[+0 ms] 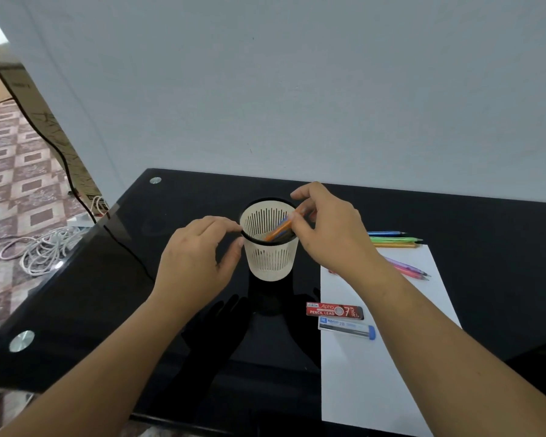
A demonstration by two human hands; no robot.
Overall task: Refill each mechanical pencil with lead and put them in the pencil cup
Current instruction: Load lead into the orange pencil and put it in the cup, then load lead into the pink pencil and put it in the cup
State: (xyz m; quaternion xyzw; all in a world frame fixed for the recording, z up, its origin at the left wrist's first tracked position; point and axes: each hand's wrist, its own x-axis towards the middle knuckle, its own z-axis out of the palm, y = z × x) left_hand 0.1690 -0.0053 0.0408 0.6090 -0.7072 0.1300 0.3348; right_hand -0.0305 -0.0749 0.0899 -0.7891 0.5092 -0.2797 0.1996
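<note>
Your right hand point(325, 234) pinching orange pencil point(275, 234), tipping it into pencil cup point(270, 263); your left hand point(196, 260) pinching rim, steadying it against toppling on tabletop point(158, 310).

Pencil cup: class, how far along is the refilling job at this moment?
Done: nothing clearly settled in the cup yet. In hand: the right hand holds an orange pencil inside it while the left hand grips the rim. Left: five pencils lie by the paper, with two lead cases nearby.
</note>
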